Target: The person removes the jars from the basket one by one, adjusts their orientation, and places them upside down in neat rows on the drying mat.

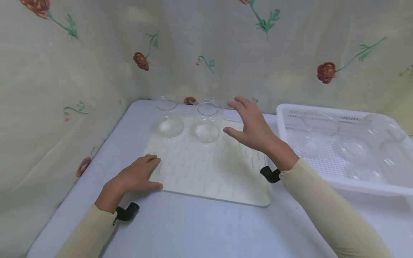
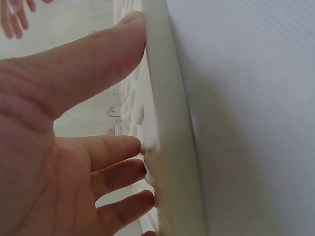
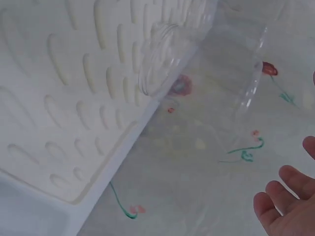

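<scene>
ridged mat (image 1: 206, 175): flat | two clear vessels (image 1: 206, 131): standing on it, perhaps plastic

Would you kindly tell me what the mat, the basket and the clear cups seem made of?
Mat: probably matte silicone, with molded raised ridges. Basket: likely smooth white plastic, its floor perforated. Clear cups: glass or plastic, unclear which; glossy, transparent, with highlights.

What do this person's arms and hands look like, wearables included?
Left side: long pale-beige fabric sleeve, small black elbow-shaped wrist attachment, left hand ungloved. Right side matches: pale-beige sleeve, black wrist attachment, right hand ungloved. No markings visible.
</scene>
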Available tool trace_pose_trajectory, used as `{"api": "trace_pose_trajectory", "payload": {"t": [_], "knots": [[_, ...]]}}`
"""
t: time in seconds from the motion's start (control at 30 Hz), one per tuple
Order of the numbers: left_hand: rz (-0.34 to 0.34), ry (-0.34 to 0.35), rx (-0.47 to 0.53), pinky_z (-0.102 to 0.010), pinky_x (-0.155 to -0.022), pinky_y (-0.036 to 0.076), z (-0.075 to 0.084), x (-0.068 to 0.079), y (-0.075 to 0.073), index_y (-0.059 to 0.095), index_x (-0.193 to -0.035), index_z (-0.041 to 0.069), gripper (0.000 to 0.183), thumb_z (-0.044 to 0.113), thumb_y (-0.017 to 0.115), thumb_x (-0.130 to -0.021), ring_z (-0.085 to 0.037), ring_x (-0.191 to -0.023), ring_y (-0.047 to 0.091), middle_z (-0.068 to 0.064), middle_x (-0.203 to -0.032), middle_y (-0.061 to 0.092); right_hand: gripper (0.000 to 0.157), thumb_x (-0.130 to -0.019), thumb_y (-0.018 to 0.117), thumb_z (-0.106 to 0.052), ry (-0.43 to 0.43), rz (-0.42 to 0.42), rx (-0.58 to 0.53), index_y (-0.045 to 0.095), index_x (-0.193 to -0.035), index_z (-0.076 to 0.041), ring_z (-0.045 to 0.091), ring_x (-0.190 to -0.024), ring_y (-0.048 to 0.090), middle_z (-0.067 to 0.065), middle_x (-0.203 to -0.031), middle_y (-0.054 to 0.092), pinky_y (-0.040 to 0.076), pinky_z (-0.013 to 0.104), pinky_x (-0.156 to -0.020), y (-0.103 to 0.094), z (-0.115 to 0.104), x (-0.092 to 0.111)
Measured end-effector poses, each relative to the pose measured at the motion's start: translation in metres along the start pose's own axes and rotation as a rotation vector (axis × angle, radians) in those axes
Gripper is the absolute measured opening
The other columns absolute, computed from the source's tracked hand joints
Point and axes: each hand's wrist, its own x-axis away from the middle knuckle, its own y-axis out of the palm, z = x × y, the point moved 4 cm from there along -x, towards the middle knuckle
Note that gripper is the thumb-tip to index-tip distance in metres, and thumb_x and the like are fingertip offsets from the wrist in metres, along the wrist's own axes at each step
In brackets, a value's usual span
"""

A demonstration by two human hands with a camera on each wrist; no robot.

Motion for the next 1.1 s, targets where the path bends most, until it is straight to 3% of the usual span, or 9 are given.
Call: {"api": "trace_pose_trajectory", "payload": {"t": [0.27,0.53,0.9,1.1], "knots": [[0.002,-0.006,-0.008,-0.059,-0.112,0.039,-0.004,-0.002,0.002,0.037,-0.151,0.000,0.089,0.043,0.076,-0.083,-0.042,-0.145,0.032,-0.021,-0.157,0.033,0.062,-0.089,0.072,-0.020,-0.085,0.031,-0.081,0.046,-0.144,-0.005,0.040,-0.149,0.025,0.019,-0.159,0.032,0.025,0.062,-0.118,-0.015,-0.008,0.037],[-0.012,-0.020,0.020,-0.059,-0.112,0.038,0.000,0.001,0.003,0.037,-0.151,0.000,0.089,0.042,0.077,-0.083,-0.043,-0.146,0.032,-0.021,-0.158,0.033,0.062,-0.085,0.077,-0.016,-0.118,0.097,-0.023,0.051,-0.140,-0.005,0.041,-0.143,0.033,0.018,-0.156,0.037,0.032,0.064,-0.111,-0.032,-0.008,0.070],[0.017,-0.016,0.009,-0.058,-0.113,0.038,0.001,-0.002,-0.001,0.037,-0.151,0.000,0.089,0.040,0.077,-0.083,-0.043,-0.146,0.032,-0.022,-0.158,0.033,0.069,-0.080,0.081,-0.014,-0.034,0.142,0.089,0.050,-0.141,-0.006,0.044,-0.144,0.030,0.019,-0.157,0.035,0.032,0.070,-0.108,-0.077,0.026,0.094],[0.005,-0.018,0.021,-0.059,-0.112,0.038,0.002,0.001,-0.001,0.037,-0.150,-0.001,0.090,0.041,0.078,-0.081,-0.044,-0.145,0.033,-0.022,-0.157,0.034,0.071,-0.081,0.081,-0.017,0.045,0.096,0.113,0.048,-0.142,-0.006,0.046,-0.144,0.027,0.021,-0.159,0.031,0.031,0.073,-0.107,-0.084,0.045,0.102]]}}
